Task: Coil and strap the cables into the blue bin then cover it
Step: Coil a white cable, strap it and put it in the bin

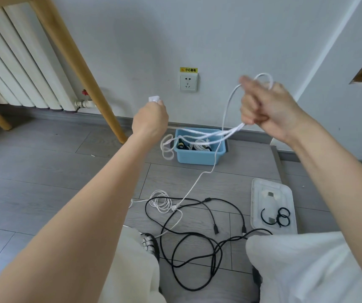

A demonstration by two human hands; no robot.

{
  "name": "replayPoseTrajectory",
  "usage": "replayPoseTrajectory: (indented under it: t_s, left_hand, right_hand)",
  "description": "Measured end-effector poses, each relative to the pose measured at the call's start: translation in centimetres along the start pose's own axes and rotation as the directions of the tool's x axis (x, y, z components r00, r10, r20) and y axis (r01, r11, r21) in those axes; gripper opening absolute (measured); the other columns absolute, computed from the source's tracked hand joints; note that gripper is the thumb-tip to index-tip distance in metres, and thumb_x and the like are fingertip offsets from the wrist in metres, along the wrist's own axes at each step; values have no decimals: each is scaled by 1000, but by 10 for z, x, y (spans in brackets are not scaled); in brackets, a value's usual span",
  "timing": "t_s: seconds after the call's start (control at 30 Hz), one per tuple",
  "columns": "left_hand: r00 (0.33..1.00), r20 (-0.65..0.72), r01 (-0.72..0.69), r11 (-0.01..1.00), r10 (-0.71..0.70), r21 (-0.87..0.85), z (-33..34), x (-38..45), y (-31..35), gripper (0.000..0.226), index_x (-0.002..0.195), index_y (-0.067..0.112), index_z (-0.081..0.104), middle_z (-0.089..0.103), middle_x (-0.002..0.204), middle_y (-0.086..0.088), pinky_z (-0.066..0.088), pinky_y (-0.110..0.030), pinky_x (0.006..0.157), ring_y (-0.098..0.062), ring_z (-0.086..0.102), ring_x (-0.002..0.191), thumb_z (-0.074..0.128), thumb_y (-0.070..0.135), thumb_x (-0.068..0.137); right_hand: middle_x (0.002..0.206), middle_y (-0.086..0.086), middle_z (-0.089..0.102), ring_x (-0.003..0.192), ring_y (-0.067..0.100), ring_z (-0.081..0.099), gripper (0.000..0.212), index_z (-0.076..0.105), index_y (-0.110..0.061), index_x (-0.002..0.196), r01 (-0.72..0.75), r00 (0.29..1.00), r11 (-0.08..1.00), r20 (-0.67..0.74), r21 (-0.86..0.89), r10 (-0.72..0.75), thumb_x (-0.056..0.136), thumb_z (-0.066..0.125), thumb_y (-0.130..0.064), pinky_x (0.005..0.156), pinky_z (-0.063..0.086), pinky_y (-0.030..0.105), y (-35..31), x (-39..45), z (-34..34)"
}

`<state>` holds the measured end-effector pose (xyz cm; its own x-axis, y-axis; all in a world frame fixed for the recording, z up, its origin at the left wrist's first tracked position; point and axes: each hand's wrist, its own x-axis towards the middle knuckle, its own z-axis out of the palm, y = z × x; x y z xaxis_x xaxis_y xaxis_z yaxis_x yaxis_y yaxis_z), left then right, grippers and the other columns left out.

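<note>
At centre frame the left hand [150, 119] has its grip closed around a small white plug [154, 99], while right of centre the right hand [267, 106] grips several loops of the white cable [226, 110], whose strands sag across the blue bin [199, 157] by the wall and trail down to the floor [44, 171]. The bin, already holding coiled cables, sits uncovered in mid-frame. Its clear lid [273, 204] lies at lower right with black straps [281, 216] on it, beside loose black cables [197, 248] and a small white coil [160, 201].
</note>
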<state>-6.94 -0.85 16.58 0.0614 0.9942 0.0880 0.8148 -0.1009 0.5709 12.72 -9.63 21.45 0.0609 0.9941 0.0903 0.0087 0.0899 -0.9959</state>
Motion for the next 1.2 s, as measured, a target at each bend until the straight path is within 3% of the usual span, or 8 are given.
replayPoseTrajectory:
  t_s: [0.13,0.27,0.4,0.5,0.6,0.67,0.87,1.2]
  left_hand:
    - [959,199,283,612,-203,-739,-7,2,19,43,64,18,43,42,59,3,27,-17,38,-8,33,45,24,26,101]
    - [967,223,253,505,-121,-825,-18,-5,32,40,65,15,45,38,54,3,22,-14,35,-9,29,44,23,18,97]
    - [964,263,176,633,45,-754,-17,-18,40,40,66,16,48,40,53,5,23,-17,39,-9,30,45,27,24,99]
    - [915,356,195,565,189,-802,-16,-25,49,43,67,16,50,44,49,8,25,-17,39,-8,32,42,30,30,102]
    - [903,364,214,496,228,-841,-11,-25,48,44,70,17,52,50,51,8,30,-19,42,-9,35,43,28,35,102]
    - [922,349,245,446,167,-861,-8,-21,44,48,72,17,52,58,54,8,33,-21,46,-10,38,47,23,38,103]
    - [873,443,425,129,204,-896,-7,-19,37,50,86,9,54,72,86,-6,49,-23,67,-16,63,75,15,36,104]
    - [728,524,482,215,441,-850,-18,-22,36,28,82,11,46,28,42,14,19,-11,33,-3,17,29,31,26,101]
  right_hand:
    - [50,-16,58,50,14,49,35,65,-10,63,169,920,545,330,-821,211,85,64,-37,54,42,24,20,-6,10]
    - [131,-1,51,119,19,47,50,56,-18,123,219,806,189,287,-957,518,81,67,-43,100,39,35,42,-12,6]
    - [137,-1,48,125,14,45,58,48,-16,132,89,967,469,190,-879,172,83,65,-42,100,35,26,23,-9,8]
    - [132,-2,54,122,11,50,45,52,-16,127,24,942,700,250,-713,222,87,64,-31,105,36,26,20,-8,21]
    - [94,7,68,89,15,63,10,59,-10,98,-41,933,850,283,-525,220,95,52,-16,93,45,31,26,-10,39]
    - [69,7,60,68,17,60,22,57,-8,84,-58,949,904,258,-425,182,99,41,-13,82,50,34,28,-8,44]
    - [56,0,29,45,9,28,29,52,-11,84,-77,928,932,317,-353,197,102,35,-27,51,38,22,34,-9,47]
    - [40,0,39,43,13,38,66,41,-10,45,-15,900,721,304,-693,311,92,34,-56,52,37,8,48,-6,43]
